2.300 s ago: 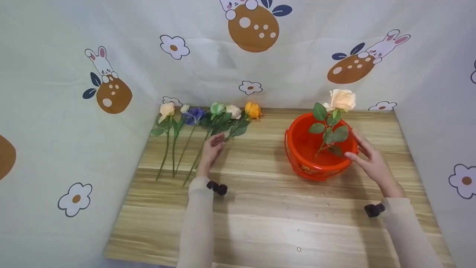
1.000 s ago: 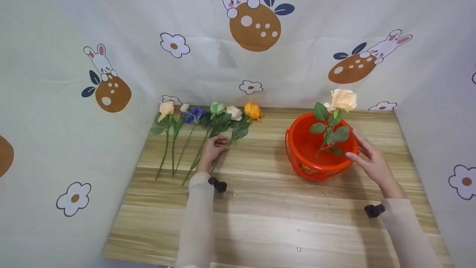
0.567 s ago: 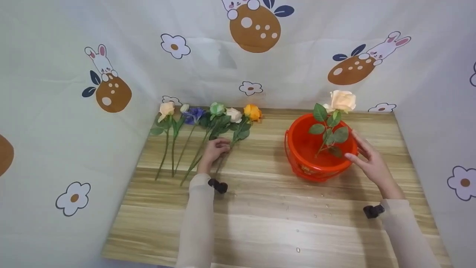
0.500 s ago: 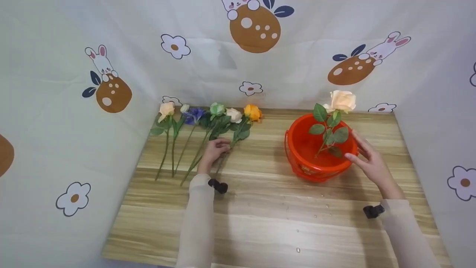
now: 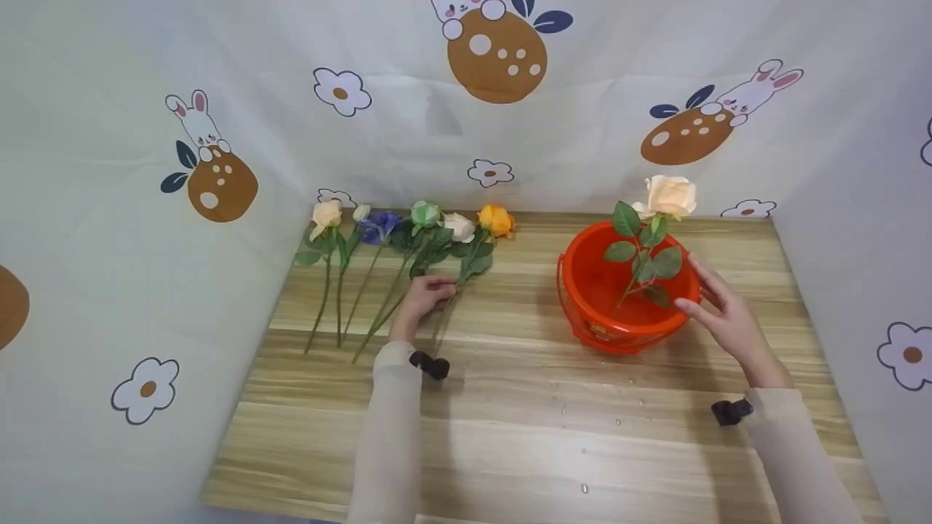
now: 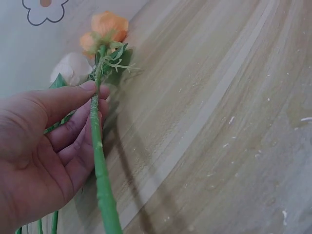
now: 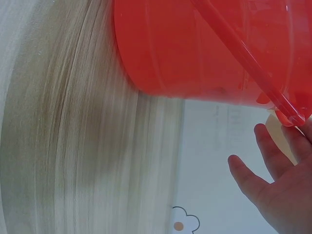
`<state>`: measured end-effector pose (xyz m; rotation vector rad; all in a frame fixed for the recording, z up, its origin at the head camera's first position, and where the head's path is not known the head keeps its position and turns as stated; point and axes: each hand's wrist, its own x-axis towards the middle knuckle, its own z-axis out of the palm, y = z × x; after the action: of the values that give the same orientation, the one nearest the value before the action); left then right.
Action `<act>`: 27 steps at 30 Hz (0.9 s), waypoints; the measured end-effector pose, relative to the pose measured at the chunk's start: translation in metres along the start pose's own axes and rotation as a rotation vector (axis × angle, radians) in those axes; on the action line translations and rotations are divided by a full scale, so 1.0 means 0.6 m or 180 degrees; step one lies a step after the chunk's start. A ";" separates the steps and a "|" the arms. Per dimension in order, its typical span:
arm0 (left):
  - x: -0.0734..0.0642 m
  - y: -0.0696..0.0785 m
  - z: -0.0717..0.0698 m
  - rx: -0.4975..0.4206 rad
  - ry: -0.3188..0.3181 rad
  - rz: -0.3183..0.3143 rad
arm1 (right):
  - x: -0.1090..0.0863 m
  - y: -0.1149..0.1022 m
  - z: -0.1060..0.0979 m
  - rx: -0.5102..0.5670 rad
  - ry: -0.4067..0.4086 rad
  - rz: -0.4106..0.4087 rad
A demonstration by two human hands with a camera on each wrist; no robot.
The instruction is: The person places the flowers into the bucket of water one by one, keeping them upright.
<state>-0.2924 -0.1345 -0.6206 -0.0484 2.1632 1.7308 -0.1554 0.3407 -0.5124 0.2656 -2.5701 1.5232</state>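
My left hand (image 5: 424, 300) pinches the green stem (image 6: 100, 165) of an orange rose (image 5: 496, 220) between thumb and fingers, just below its leaves. In the left wrist view the stem stands off the table, its shadow beside it. A red bucket (image 5: 619, 338) stands at the right, with a peach rose (image 5: 671, 195) leaning in it, bloom above the rim. At the bucket's right side, my right hand (image 5: 735, 331) touches the rim, thumb and fingers spread. The right wrist view shows its fingers (image 7: 273, 156) mostly straight, near where the bucket's handle (image 7: 243, 58) joins.
Left of my left hand lie a white rose (image 5: 459, 228), a green rose (image 5: 426, 213), a purple flower (image 5: 380, 227), a small white bud (image 5: 362, 212) and another peach rose (image 5: 327, 217), stems toward me. Water drops dot the wooden table (image 5: 510, 437). A printed cloth (image 5: 408, 138) hangs behind.
My left hand has moved slightly toward me and right, its loosely extended fingers closing on the orange rose's stem. The stem has shifted right. My right hand and the bucket stay put.
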 end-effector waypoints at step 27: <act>-0.005 0.026 0.025 -0.0023 0.0146 0.0454 | 0.001 0.000 0.001 0.0022 0.0030 -0.0034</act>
<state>-0.2894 -0.1171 -0.6079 0.0665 2.2420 1.8319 -0.1558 0.3403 -0.5124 0.2719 -2.5525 1.5263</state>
